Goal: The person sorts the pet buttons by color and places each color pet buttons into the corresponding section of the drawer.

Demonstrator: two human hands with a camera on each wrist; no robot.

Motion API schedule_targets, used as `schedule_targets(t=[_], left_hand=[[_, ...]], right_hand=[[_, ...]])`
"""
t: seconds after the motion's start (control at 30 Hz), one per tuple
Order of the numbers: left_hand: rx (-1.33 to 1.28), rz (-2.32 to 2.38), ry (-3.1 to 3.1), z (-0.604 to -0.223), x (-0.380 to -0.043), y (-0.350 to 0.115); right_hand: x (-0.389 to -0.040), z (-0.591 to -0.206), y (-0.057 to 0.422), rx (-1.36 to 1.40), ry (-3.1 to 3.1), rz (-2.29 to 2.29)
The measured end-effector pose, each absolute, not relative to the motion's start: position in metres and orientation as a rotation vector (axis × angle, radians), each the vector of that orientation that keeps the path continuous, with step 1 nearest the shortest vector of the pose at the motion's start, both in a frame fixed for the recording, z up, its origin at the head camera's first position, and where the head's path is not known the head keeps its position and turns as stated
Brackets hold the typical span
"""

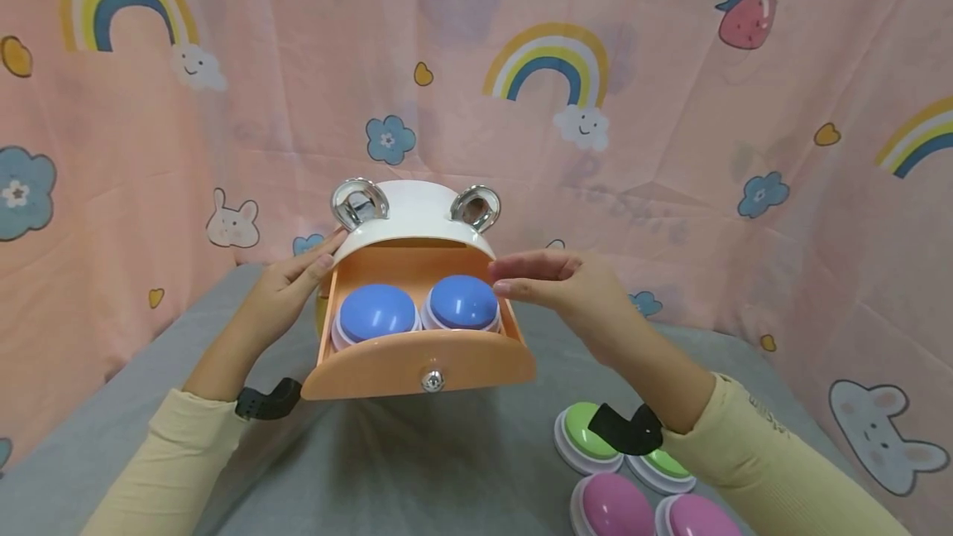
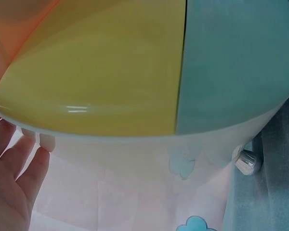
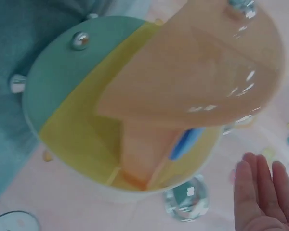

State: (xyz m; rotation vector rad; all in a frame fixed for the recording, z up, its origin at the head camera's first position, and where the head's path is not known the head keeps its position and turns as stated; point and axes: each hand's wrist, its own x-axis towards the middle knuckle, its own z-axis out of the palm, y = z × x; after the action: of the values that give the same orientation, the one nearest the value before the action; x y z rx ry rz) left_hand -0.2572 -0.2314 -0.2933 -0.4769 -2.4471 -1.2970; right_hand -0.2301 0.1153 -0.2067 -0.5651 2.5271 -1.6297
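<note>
A rounded white toy cabinet [image 1: 419, 209] with two silver ring ears stands in the middle of the head view. Its orange top drawer [image 1: 365, 375] is pulled out, showing a silver knob. Two blue domed buttons [image 1: 377, 313] with pale bases sit side by side inside. My left hand [image 1: 275, 304] rests on the cabinet's left side, fingers extended along the white wall. At the drawer's right side is my right hand [image 1: 577, 292], its fingers nearly straight and holding nothing. Below the orange drawer, the left wrist view shows a yellow drawer [image 2: 101, 82] and a green drawer [image 2: 231, 67], both closed.
Two green domed buttons [image 1: 584, 428] and two pink domed buttons [image 1: 618, 507] lie on the grey cloth [image 1: 447, 461] at the front right, partly under my right forearm. A pink patterned curtain [image 1: 670, 89] hangs behind and at both sides.
</note>
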Motion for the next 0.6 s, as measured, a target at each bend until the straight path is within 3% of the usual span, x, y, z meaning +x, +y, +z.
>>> schedule_targets(t=[0.6], left_hand=[[-0.483,-1.302,-2.44,-0.294,-0.259,-0.231]], right_hand=[[-0.173,-0.213,0.112,-0.576,2.322,-1.748]])
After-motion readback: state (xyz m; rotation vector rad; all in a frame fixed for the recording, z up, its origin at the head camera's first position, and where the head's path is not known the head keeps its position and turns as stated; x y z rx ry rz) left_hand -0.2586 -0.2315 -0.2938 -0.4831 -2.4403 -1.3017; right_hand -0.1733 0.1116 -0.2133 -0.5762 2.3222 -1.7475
